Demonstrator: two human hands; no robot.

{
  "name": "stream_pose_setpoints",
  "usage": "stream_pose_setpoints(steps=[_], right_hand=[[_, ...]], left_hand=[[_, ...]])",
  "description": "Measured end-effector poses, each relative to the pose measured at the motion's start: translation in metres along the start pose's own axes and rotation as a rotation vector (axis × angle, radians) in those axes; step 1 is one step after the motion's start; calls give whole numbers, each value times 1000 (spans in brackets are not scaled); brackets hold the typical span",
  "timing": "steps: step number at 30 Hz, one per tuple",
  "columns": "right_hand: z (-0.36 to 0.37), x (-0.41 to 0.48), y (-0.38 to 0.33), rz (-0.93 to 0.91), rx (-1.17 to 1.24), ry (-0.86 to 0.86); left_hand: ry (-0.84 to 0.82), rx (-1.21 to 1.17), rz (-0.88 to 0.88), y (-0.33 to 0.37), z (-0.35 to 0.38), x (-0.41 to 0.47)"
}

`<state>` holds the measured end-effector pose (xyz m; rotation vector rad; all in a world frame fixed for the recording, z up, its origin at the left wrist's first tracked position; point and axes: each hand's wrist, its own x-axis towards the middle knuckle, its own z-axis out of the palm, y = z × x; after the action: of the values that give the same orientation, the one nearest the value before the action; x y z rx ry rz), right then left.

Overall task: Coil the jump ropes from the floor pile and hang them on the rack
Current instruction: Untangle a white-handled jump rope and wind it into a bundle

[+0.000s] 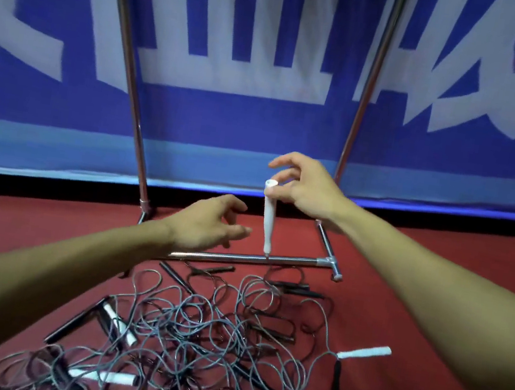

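My right hand (309, 187) pinches the top of a white jump rope handle (268, 218), which hangs upright with its tip just above the rack's chrome base bar (293, 262). Its thin grey cord drops toward the tangled pile of jump ropes (196, 329) on the red floor. My left hand (212, 223) hovers just left of the handle with fingers relaxed and spread, holding nothing. Other white handles (364, 351) (103, 376) (119, 324) and several black handles lie in the pile. The rack's two chrome uprights (128, 68) (367, 87) rise behind.
A blue banner (243, 126) with large white characters covers the wall right behind the rack. The rack's right foot (336, 271) sticks forward beside the pile. Red floor (27, 227) extends left and right of the ropes.
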<state>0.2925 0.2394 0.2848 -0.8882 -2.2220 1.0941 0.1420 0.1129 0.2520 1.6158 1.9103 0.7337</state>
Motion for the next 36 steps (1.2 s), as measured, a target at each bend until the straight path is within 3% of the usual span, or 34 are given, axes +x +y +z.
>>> stream_pose_setpoints(steps=[5, 9, 12, 15, 18, 20, 22, 24, 27, 29, 33, 36], right_hand=[[8, -2, -72, -134, 184, -7], [25, -2, -86, -173, 270, -9], [42, 2, -77, -137, 298, 0], [49, 7, -60, -8, 137, 15], [51, 9, -35, 211, 99, -133], [56, 7, -21, 255, 21, -309], [63, 5, -13, 201, 13, -439], [66, 8, -9, 75, 29, -443], [66, 13, -8, -14, 51, -330], [62, 14, -8, -12, 26, -278], [52, 12, -5, -6, -71, -206], [46, 7, -5, -16, 6, -227]], left_hand=[[228, -201, 50, 14, -6, -24], [363, -445, -11, 19, -12, -31], [397, -443, -25, 11, -13, -33], [450, -470, -48, -4, -10, -32], [519, -755, -73, -12, -14, -27], [583, -934, -100, -15, -20, -24], [605, -1025, -136, -22, -25, -21], [553, -1046, -183, -30, -28, -20], [404, -859, -313, -38, -28, -24], [408, -643, -340, -35, -25, -26], [683, -134, -1, -24, -24, -25], [363, 13, 76, -28, -16, -21]])
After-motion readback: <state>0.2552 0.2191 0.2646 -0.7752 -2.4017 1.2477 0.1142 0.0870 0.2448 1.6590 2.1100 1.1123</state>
